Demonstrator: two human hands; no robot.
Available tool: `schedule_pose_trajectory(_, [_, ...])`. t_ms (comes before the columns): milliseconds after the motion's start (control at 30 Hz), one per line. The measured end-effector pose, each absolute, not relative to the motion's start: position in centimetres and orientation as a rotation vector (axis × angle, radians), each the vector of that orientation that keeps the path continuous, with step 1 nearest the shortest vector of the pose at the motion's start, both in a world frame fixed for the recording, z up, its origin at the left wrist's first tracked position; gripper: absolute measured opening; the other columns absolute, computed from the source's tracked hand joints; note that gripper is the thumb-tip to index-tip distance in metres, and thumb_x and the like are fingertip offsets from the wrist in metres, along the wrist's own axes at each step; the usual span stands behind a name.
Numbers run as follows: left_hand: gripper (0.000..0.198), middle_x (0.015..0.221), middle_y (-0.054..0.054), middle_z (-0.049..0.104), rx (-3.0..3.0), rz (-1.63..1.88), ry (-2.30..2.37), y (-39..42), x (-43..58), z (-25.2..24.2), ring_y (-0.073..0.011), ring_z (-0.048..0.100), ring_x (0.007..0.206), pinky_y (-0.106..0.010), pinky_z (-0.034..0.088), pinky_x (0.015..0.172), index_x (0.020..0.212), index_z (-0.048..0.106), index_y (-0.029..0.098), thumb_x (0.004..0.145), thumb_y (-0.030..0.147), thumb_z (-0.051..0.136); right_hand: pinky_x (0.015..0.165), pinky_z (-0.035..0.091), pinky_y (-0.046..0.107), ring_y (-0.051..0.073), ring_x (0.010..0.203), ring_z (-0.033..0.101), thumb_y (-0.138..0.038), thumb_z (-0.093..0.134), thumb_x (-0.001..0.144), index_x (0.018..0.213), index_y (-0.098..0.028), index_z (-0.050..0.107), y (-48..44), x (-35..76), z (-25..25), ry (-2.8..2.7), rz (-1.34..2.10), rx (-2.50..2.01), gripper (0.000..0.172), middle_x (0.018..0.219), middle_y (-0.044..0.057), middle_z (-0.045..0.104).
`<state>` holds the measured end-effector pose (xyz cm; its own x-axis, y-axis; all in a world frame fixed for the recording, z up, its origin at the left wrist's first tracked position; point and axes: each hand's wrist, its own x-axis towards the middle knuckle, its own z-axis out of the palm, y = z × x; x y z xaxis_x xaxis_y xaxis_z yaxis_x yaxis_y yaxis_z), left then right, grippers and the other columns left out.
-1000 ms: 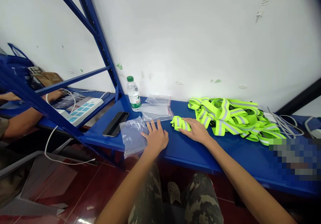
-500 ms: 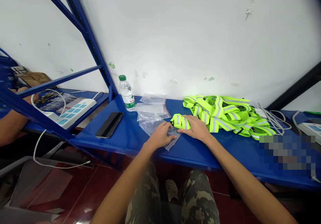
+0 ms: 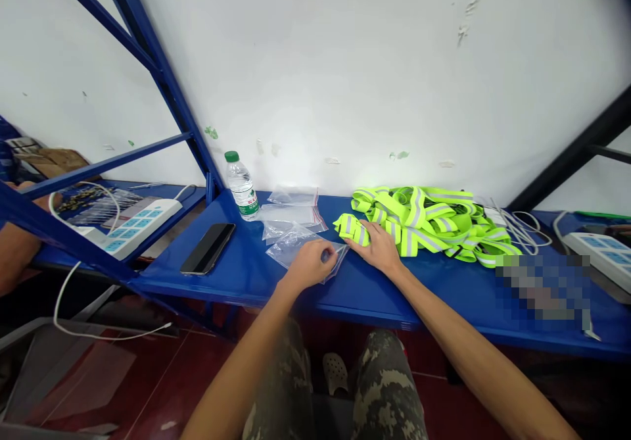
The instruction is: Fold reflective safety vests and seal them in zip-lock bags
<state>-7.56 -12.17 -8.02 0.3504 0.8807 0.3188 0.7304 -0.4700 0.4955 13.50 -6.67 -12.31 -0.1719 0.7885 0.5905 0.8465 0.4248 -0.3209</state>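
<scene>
My left hand (image 3: 311, 266) is closed, thumb and forefinger curled into a ring and pinching the edge of a clear plastic bag (image 3: 286, 248) that lies on the blue table. Just to its right, my right hand (image 3: 378, 249) grips a folded roll of yellow-green reflective strap (image 3: 351, 228) with grey stripes. The roll rests close to the bag's right end, apparently outside it. Behind my right hand is a loose heap of the same reflective straps (image 3: 434, 223). More clear zip bags (image 3: 290, 214) lie fanned out beyond my left hand.
A water bottle (image 3: 242, 187) with a green cap stands near the wall, and a black phone (image 3: 208, 248) lies left. White cables (image 3: 525, 229) and power strips (image 3: 142, 226) are at the sides. Blue frame posts (image 3: 172, 98) rise at left. Another person's arm (image 3: 20, 249) shows far left.
My left thumb and fingers have drawn together at the bag's edge. My right hand still holds the folded strap. The whole view has shifted slightly.
</scene>
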Motion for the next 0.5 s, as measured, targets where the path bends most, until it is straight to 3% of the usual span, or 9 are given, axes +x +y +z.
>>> schedule_pose_trajectory(233, [0.017,0.08,-0.005,0.064,2.134,1.608,1.759,-11.4,-6.4,-7.1,-0.0169,0.059,0.076,-0.029,0.045,0.074,0.091,0.063,0.018,0.093,0.029,0.051,0.085,0.051,0.038,0.03,0.104,0.063,-0.063,0.056,0.084,0.13,-0.014,0.055,-6.7,13.2,-12.2,-2.012,-0.182,-1.45,0.067,0.117,0.016,0.065])
schedule_pose_trajectory(367, [0.014,0.085,-0.005,0.065,2.291,1.47,1.763,-7.7,-5.0,-6.4,-0.0167,0.06,0.077,-0.028,0.043,0.073,0.093,0.063,0.019,0.092,0.024,0.051,0.081,0.051,0.039,0.033,0.105,0.062,-0.067,0.057,0.081,0.14,-0.014,0.046,-6.8,13.0,-11.8,-2.143,-0.215,-1.537,0.079,0.119,0.017,0.062])
schedule_pose_trajectory(500, [0.012,0.086,-0.005,0.066,2.308,1.167,1.771,-4.6,-4.6,-8.6,-0.0181,0.061,0.081,-0.028,0.043,0.073,0.09,0.064,0.019,0.089,0.021,0.052,0.08,0.051,0.04,0.032,0.099,0.065,-0.06,0.058,0.083,0.137,-0.013,0.049,-6.2,13.3,-12.0,-2.113,-0.194,-1.611,0.072,0.116,0.017,0.064])
